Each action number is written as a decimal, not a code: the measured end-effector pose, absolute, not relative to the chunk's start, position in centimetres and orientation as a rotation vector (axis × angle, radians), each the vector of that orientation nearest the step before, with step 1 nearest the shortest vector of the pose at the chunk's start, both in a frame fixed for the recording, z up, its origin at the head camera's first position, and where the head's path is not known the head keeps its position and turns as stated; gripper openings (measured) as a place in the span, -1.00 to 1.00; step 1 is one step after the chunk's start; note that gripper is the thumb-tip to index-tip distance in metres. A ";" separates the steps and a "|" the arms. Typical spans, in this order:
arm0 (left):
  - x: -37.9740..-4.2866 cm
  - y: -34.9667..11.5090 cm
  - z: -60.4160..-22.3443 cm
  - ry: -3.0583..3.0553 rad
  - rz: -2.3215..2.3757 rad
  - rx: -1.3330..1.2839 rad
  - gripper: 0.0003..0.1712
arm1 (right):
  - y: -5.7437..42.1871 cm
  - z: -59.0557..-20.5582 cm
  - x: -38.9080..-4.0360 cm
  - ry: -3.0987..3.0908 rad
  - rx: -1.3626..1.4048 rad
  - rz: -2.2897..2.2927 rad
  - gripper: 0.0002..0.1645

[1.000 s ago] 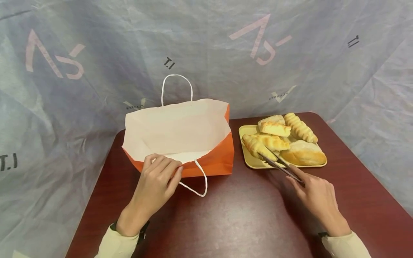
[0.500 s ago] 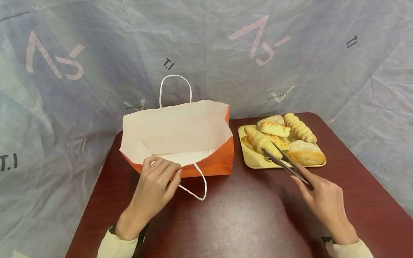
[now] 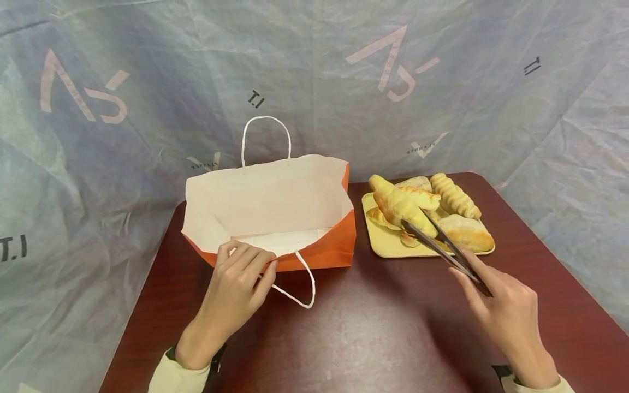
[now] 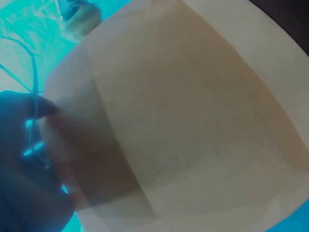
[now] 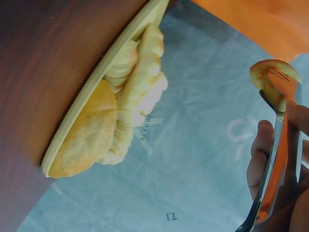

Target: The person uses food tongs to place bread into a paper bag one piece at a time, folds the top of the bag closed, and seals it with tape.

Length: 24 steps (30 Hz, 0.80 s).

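Note:
In the head view, an orange paper bag (image 3: 331, 243) with a pale inside stands with its mouth spread. My left hand (image 3: 236, 281) pinches its near rim, beside a white handle hanging over the front. Metal tongs (image 3: 442, 253) are held in my right hand (image 3: 513, 311). Their tips clasp a golden bread roll (image 3: 395, 204), raised over the yellow tray (image 3: 385, 248) and slanting up to the left. The right wrist view shows this roll (image 5: 260, 72) end-on at the tong tips. Bag paper (image 4: 193, 121) fills most of the left wrist view, with the left hand dark at its edge.
Several other breads share the tray, including a twisted roll (image 3: 457, 196) at the back and a smooth bun (image 3: 464, 232) at the front right. The dark red table (image 3: 363, 327) is backed by a grey printed sheet (image 3: 314, 71). The bag's rear handle (image 3: 265, 117) stands upright.
The tongs have lifted the bread roll off the tray, its far end swinging upward. My right hand has shifted right and toward me. The left hand stays at the bag's rim.

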<state>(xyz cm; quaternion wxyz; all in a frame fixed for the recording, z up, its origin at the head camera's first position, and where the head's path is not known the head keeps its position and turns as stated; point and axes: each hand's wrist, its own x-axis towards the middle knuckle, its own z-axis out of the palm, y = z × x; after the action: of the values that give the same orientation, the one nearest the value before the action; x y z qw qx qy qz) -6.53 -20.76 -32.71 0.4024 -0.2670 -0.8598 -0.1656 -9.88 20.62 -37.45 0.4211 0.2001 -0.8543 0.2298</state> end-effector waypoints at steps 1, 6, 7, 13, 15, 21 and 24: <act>-6.5 -20.8 -32.7 -2.174 -0.418 -0.674 -0.86 | 20.5 -37.3 -9.8 -2.125 0.504 0.584 -0.48; -6.5 -20.8 -32.8 -2.177 -0.422 -0.674 -0.87 | 19.9 -36.5 -9.4 -2.063 0.527 0.639 -0.50; -6.4 -20.8 -32.8 -2.177 -0.423 -0.674 -0.87 | 19.8 -36.4 -9.3 -2.052 0.531 0.645 -0.50; -6.5 -20.8 -32.8 -2.179 -0.425 -0.673 -0.86 | 19.3 -35.5 -9.1 -1.981 0.547 0.686 -0.53; -6.5 -20.8 -32.9 -2.176 -0.424 -0.674 -0.86 | 19.0 -35.3 -9.1 -1.952 0.557 0.717 -0.53; -6.6 -20.8 -32.8 -2.170 -0.425 -0.678 -0.86 | 18.1 -34.6 -9.3 -1.877 0.586 0.758 -0.56; -6.6 -20.8 -32.9 -2.166 -0.419 -0.685 -0.87 | 17.6 -34.5 -9.3 -1.856 0.604 0.780 -0.57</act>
<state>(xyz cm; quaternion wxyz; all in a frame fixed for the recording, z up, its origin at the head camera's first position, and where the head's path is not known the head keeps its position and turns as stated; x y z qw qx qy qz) -6.57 -20.77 -32.86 0.4037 -0.2713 -0.8578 -0.1659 -9.27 17.59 -34.47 0.4969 0.2493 -0.7662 0.3222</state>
